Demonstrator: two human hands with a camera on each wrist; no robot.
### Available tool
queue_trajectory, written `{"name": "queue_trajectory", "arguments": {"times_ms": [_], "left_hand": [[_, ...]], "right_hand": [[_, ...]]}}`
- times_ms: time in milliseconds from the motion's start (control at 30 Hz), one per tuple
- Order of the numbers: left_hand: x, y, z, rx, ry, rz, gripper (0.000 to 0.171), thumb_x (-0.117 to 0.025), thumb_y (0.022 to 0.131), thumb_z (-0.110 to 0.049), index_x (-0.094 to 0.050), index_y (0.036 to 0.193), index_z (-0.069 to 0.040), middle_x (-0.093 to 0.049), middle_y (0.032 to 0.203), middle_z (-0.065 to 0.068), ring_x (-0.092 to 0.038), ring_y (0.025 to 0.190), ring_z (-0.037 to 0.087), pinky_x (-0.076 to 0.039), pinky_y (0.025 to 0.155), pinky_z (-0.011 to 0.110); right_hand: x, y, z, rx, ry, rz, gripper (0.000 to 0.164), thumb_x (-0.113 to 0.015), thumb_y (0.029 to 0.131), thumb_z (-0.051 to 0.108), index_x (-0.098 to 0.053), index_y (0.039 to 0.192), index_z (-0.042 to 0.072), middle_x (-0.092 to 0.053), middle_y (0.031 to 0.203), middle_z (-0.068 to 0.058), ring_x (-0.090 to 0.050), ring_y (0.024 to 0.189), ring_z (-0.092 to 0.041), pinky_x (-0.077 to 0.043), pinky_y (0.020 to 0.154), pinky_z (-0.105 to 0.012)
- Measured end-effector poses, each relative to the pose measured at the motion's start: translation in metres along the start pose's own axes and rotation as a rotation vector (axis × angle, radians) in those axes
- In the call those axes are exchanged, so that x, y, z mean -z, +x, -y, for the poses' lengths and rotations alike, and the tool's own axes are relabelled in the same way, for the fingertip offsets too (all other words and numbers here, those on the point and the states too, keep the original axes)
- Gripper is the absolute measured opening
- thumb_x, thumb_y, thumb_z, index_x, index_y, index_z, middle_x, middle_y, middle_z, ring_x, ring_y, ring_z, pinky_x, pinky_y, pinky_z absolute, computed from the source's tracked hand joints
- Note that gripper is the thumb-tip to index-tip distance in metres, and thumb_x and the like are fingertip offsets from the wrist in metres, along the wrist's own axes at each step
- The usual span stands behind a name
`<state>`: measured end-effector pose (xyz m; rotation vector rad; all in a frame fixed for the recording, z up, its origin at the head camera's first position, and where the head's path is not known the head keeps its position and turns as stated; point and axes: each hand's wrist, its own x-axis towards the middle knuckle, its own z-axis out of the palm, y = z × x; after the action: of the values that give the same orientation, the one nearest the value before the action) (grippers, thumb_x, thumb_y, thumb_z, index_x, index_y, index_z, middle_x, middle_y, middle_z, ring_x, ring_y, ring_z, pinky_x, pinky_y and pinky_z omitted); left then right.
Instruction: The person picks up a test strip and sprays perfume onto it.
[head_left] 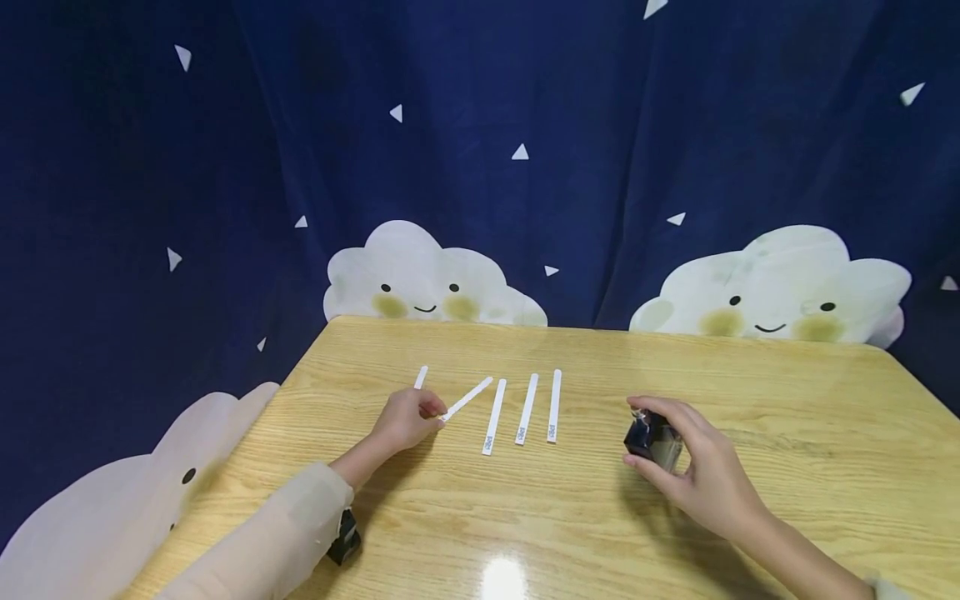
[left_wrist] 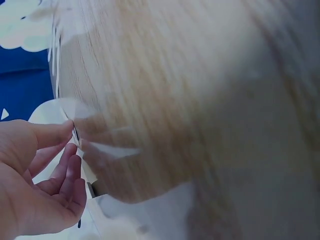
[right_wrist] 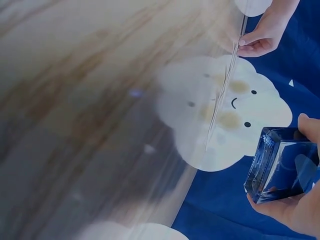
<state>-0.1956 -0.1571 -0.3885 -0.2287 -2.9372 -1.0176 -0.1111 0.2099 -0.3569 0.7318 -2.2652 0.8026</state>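
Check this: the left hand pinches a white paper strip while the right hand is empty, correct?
No, the right hand isn't empty: the head view shows it gripping a boxy, apparently glass bottle. The left hand does pinch a white paper strip.

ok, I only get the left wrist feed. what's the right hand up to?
Observer: The right hand is gripping a glassy block with a dark end, as the head view shows.
Operator: Resting on the table or lifted?
Observer: Looks lifted. In the right wrist view, blue curtain shows between it and the tabletop.
Operator: And between that and the left hand?
Observer: In the head view, three white strips lie side by side, each with small print at its near end, too small to read.
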Motion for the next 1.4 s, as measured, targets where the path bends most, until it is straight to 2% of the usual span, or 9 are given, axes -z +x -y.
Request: {"name": "queue_trajectory", "arguments": {"times_ms": [233, 367, 533, 700, 1000, 1167, 1400], "left_hand": [[0.0001, 0.0002, 0.0013, -0.021, 0.016, -0.004, 0.009, -0.071, 0.081, 0.001, -0.073, 0.081, -0.008, -0.069, 0.079, 0.006, -0.063, 0.076, 0.014, -0.055, 0.071, 0.031], [0.0026, 0.0002, 0.0012, -0.021, 0.015, -0.018, 0.004, -0.072, 0.081, -0.002, -0.072, 0.081, -0.006, -0.069, 0.077, 0.005, -0.063, 0.075, 0.014, -0.054, 0.071, 0.030], [0.0042, 0.0005, -0.0004, 0.025, 0.010, -0.023, 0.007, -0.076, 0.080, -0.009, -0.070, 0.079, -0.007, -0.065, 0.073, 0.001, -0.056, 0.068, 0.011, -0.046, 0.063, 0.023], [0.0041, -0.0007, -0.0039, 0.076, 0.014, -0.028, 0.011, -0.076, 0.079, -0.009, -0.067, 0.074, -0.007, -0.059, 0.068, 0.000, -0.049, 0.063, 0.011, -0.038, 0.057, 0.019], [0.0010, 0.0010, -0.0070, 0.114, -0.006, -0.054, 0.013, -0.076, 0.076, -0.005, -0.063, 0.074, -0.006, -0.059, 0.068, 0.001, -0.050, 0.063, 0.011, -0.038, 0.056, 0.019], [0.0001, 0.0007, -0.0064, 0.133, -0.035, -0.042, 0.014, -0.076, 0.077, -0.005, -0.062, 0.075, -0.006, -0.059, 0.069, 0.002, -0.049, 0.062, 0.011, -0.038, 0.055, 0.018], [-0.0010, -0.0005, -0.0052, 0.125, -0.071, -0.021, 0.006, -0.073, 0.079, -0.002, -0.067, 0.079, -0.003, -0.059, 0.066, 0.001, -0.049, 0.061, 0.010, -0.037, 0.053, 0.018]], "right_hand": [[-0.0008, -0.0016, -0.0011, -0.004, 0.002, 0.005, 0.075, -0.088, 0.060, 0.006, -0.058, 0.128, 0.016, -0.065, 0.119, -0.003, -0.047, 0.117, 0.013, -0.036, 0.096, 0.002], [0.0002, -0.0003, -0.0014, 0.007, 0.010, 0.003, 0.075, -0.088, 0.060, 0.006, -0.058, 0.129, 0.015, -0.065, 0.120, -0.003, -0.048, 0.117, 0.013, -0.036, 0.096, 0.002], [0.0015, -0.0009, -0.0027, -0.001, 0.000, 0.007, 0.077, -0.088, 0.060, 0.006, -0.058, 0.129, 0.016, -0.065, 0.121, -0.003, -0.047, 0.116, 0.014, -0.037, 0.094, 0.002], [0.0010, -0.0016, -0.0036, 0.004, 0.003, 0.010, 0.077, -0.089, 0.059, 0.006, -0.057, 0.130, 0.016, -0.064, 0.122, -0.003, -0.048, 0.116, 0.014, -0.038, 0.093, 0.001], [0.0002, -0.0007, -0.0027, 0.024, 0.019, 0.015, 0.077, -0.089, 0.059, 0.006, -0.058, 0.129, 0.014, -0.065, 0.121, -0.004, -0.050, 0.114, 0.011, -0.039, 0.094, 0.001], [0.0013, -0.0005, -0.0022, 0.022, 0.021, 0.011, 0.076, -0.089, 0.059, 0.006, -0.058, 0.129, 0.014, -0.065, 0.121, -0.004, -0.050, 0.114, 0.012, -0.038, 0.094, 0.001], [0.0030, -0.0020, -0.0020, -0.003, 0.001, 0.018, 0.077, -0.089, 0.060, 0.007, -0.058, 0.129, 0.016, -0.065, 0.120, -0.002, -0.047, 0.115, 0.015, -0.038, 0.093, 0.001]]}}
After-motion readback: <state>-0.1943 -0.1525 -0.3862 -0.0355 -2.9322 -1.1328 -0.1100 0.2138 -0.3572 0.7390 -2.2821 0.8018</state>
